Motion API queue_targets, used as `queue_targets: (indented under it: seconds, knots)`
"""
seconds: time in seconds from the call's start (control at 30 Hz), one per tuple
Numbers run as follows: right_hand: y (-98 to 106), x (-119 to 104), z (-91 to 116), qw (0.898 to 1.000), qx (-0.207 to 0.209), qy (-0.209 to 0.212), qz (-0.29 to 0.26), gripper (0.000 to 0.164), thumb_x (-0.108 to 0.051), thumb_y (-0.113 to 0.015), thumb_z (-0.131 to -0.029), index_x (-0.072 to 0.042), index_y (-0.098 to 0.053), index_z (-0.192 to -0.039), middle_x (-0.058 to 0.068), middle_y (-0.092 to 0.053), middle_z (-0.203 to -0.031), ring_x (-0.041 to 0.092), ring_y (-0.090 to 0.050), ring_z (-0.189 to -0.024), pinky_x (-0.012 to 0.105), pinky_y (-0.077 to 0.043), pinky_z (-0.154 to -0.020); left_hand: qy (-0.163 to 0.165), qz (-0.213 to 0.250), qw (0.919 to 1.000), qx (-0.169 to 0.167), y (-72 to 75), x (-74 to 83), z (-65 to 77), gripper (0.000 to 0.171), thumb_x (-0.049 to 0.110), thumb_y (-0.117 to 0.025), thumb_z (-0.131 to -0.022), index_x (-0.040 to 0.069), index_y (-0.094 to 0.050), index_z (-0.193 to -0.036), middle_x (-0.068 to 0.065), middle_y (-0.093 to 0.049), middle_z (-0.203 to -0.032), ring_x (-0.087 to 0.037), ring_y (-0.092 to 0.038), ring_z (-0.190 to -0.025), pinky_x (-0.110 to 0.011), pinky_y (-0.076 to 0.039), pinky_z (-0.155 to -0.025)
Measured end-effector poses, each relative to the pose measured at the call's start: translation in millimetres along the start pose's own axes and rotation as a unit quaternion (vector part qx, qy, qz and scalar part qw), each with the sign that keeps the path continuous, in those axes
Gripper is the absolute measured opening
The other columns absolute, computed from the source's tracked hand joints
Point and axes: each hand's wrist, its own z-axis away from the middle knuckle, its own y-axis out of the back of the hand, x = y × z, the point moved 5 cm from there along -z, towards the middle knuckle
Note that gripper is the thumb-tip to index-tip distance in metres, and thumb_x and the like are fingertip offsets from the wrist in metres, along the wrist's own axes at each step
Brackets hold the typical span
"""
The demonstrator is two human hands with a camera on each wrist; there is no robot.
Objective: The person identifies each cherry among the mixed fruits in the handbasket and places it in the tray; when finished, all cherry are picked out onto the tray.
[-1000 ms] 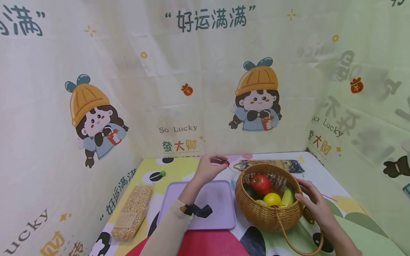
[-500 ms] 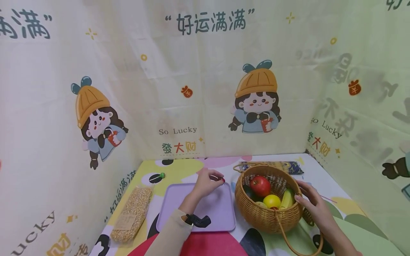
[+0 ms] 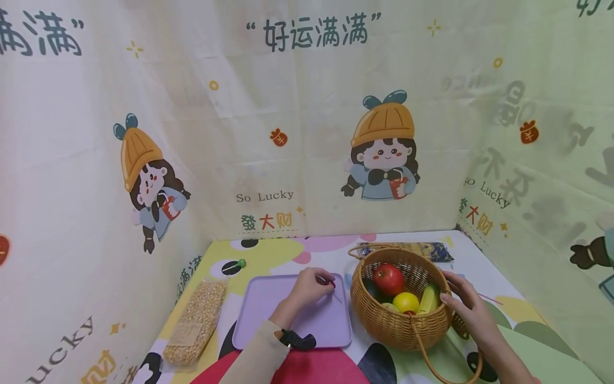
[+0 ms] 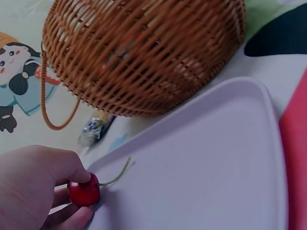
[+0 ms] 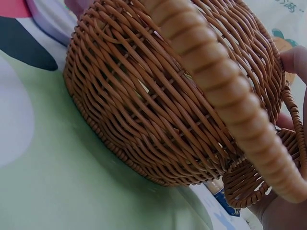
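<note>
My left hand (image 3: 309, 288) pinches a dark red cherry (image 4: 85, 190) between thumb and fingers, just over the lilac tray (image 3: 261, 306). The cherry's thin green stem points away from the hand, towards the tray's middle. To the tray's right stands a round wicker basket (image 3: 384, 325). In it lie a red apple (image 3: 388, 279), a yellow lemon (image 3: 405, 302), a banana-like yellow fruit (image 3: 429, 298) and a dark item (image 3: 371, 288), partly hidden. My right hand (image 3: 472, 306) holds the basket's right rim, thumb at the edge and fingers on the outer side.
A clear bag of corn kernels (image 3: 196, 322) lies left of the tray. Behind the basket is a dark blue patterned packet (image 3: 438, 252), partly hidden. A small green item (image 3: 241, 263) sits at the back left. The basket's handle (image 3: 424, 352) hangs down its front.
My left hand has brought the cherry from beside the basket's back left, leftwards and nearer, down over the tray's right part. My right hand stays on the basket.
</note>
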Motion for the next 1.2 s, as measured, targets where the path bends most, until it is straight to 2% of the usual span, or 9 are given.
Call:
queue_targets:
  seconds: [0.2, 0.53, 0.77, 0.87, 1.03, 1.2]
  knots:
    - [0.2, -0.9, -1.1, 1.0, 0.002, 0.008, -0.005, 0.061, -0.025, -0.057, -0.116, -0.015, -0.037, -0.173, -0.03, -0.045, -0.151, -0.026, -0.037, -0.128, 0.006, -0.046, -0.093, 0.0, -0.01, 0.9999, -0.004, -0.3, 0.4, 1.2, 0.021, 0.008, -0.083, -0.091, 0.005, -0.087, -0.112, -0.005, -0.082, -0.095, -0.011, -0.069, -0.082, -0.023, -0.055, -0.066]
    - [0.5, 0.0, -2.9, 1.0, 0.002, -0.002, -0.003, 0.061, -0.027, -0.058, -0.116, -0.015, -0.037, -0.173, -0.025, -0.045, -0.154, -0.026, -0.036, -0.128, 0.006, -0.045, -0.093, -0.004, -0.002, 1.0, -0.007, 1.8, 4.1, -0.2, 0.023, 0.009, -0.084, -0.092, 0.005, -0.086, -0.114, -0.008, -0.083, -0.101, -0.014, -0.072, -0.087, -0.023, -0.055, -0.07]
    - [1.0, 4.2, -0.5, 1.0, 0.0, -0.009, 0.0, 0.062, -0.028, -0.058, -0.117, -0.013, -0.036, -0.173, -0.021, -0.044, -0.156, -0.026, -0.035, -0.125, 0.007, -0.046, -0.093, -0.022, 0.002, 0.9998, 0.003, 6.3, 7.1, -0.2, 0.026, 0.012, -0.086, -0.09, 0.007, -0.085, -0.116, -0.011, -0.084, -0.112, -0.026, -0.078, -0.101, -0.026, -0.058, -0.076]
    - [0.8, 5.2, -0.3, 1.0, -0.002, -0.009, 0.003, 0.062, -0.028, -0.058, -0.116, -0.013, -0.036, -0.173, -0.018, -0.044, -0.158, -0.026, -0.035, -0.126, 0.007, -0.045, -0.094, -0.023, 0.011, 0.9996, 0.008, 11.0, 9.7, -0.2, 0.028, 0.012, -0.085, -0.091, 0.008, -0.085, -0.119, -0.014, -0.083, -0.118, -0.032, -0.077, -0.11, -0.031, -0.062, -0.084]
    - [0.2, 5.6, -0.8, 1.0, -0.002, -0.004, 0.003, 0.062, -0.027, -0.058, -0.116, -0.014, -0.036, -0.173, -0.019, -0.045, -0.157, -0.026, -0.035, -0.127, 0.008, -0.045, -0.093, -0.045, 0.045, 0.9979, 0.014, 23.4, 27.1, -3.7, 0.029, 0.012, -0.081, -0.096, 0.006, -0.082, -0.124, -0.017, -0.081, -0.126, -0.042, -0.076, -0.12, -0.045, -0.067, -0.098]
    - [-0.5, 5.1, -0.6, 1.0, -0.001, 0.003, -0.009, 0.061, -0.025, -0.058, -0.116, -0.014, -0.037, -0.172, -0.028, -0.045, -0.151, -0.026, -0.036, -0.127, 0.008, -0.046, -0.093, -0.073, 0.047, 0.9957, 0.032, 34.4, 56.0, -6.7, 0.026, 0.017, -0.083, -0.098, 0.017, -0.083, -0.124, -0.006, -0.081, -0.128, -0.032, -0.078, -0.12, -0.047, -0.067, -0.101]
